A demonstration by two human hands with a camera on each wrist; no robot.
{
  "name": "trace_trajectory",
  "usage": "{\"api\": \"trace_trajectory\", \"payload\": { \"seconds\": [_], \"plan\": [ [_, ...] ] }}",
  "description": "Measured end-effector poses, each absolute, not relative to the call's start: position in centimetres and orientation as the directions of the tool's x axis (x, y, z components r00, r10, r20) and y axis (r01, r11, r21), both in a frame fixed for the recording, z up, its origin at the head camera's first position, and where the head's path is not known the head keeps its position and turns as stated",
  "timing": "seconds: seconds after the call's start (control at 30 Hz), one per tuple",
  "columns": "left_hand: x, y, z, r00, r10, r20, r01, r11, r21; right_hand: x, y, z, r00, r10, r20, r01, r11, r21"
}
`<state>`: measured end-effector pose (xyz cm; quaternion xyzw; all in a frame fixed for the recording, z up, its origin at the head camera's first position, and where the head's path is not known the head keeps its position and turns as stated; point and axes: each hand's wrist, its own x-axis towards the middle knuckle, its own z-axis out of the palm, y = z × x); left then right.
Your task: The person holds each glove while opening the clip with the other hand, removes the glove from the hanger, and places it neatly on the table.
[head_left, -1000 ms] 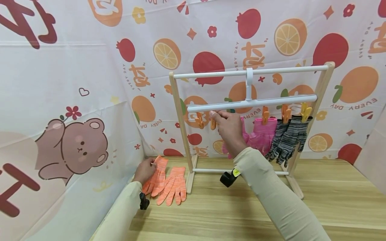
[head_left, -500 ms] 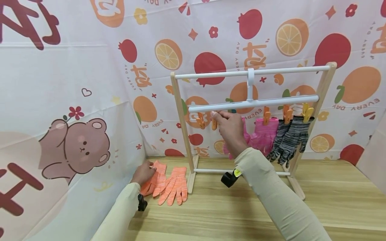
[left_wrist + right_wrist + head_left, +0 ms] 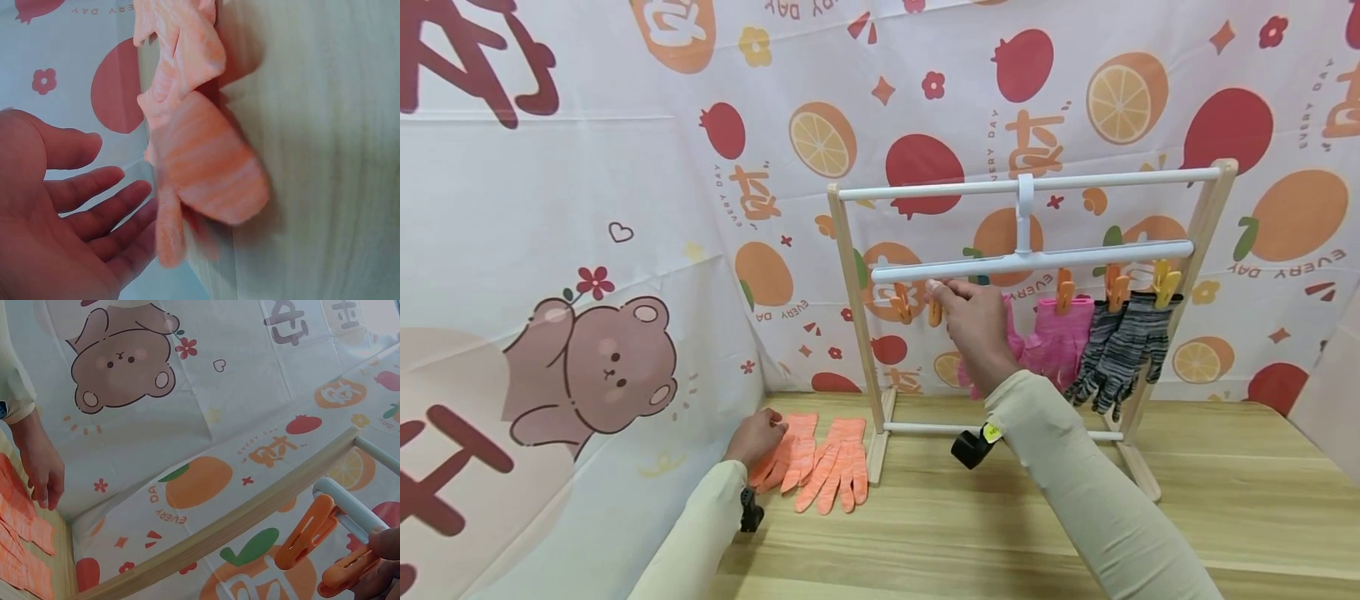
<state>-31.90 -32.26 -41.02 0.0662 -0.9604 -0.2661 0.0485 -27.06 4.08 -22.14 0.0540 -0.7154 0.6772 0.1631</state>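
Observation:
My left hand (image 3: 755, 438) is at the left edge of a pair of orange knit gloves lying on the wooden table; the left glove (image 3: 797, 450) partly overlaps the right glove (image 3: 839, 465). In the left wrist view its fingers (image 3: 94, 212) are loosely bent and spread beside an orange glove (image 3: 206, 162), with nothing between them. Up at the white hanger bar (image 3: 917, 271), my right hand (image 3: 977, 325) pinches an orange clothespin (image 3: 350, 570) between thumb and fingers. Left of it hangs another orange clothespin (image 3: 306, 532), with no glove in it.
Pink gloves (image 3: 1060, 337) and grey-black striped gloves (image 3: 1131, 342) hang from orange and yellow clothespins (image 3: 1165, 285) at the right. A wooden rack with a left post (image 3: 859, 308) carries the hanger. Printed cloth (image 3: 670, 200) stands behind and at the left.
My left hand has let go of the left orange glove's cuff, which has sunk to the table, and drawn slightly left. My right hand stays at the clothespin.

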Motion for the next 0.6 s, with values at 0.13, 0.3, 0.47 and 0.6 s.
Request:
{"api": "trace_trajectory", "payload": {
  "seconds": [0.13, 0.3, 0.47, 0.6],
  "plan": [
    [-31.7, -32.4, -41.0, -0.986, -0.152, 0.066, -0.098, 0.856, 0.508, -27.0, 4.1, -22.1, -0.942, 0.148, 0.301, -0.291, 0.086, -0.953],
    [-31.5, -32.3, -40.9, -0.986, -0.135, 0.094, -0.069, 0.856, 0.512, -26.9, 3.9, -22.1, -0.951, 0.152, 0.268, -0.259, 0.077, -0.963],
    [-30.9, -29.9, -39.5, -0.981, -0.074, 0.178, 0.028, 0.86, 0.509, -26.9, 4.0, -22.1, -0.952, 0.15, 0.268, -0.26, 0.076, -0.963],
    [-30.2, -27.2, -38.0, -0.966, 0.01, 0.259, 0.145, 0.849, 0.508, -26.9, 4.1, -22.1, -0.951, 0.142, 0.275, -0.266, 0.082, -0.96]
  ]
}}
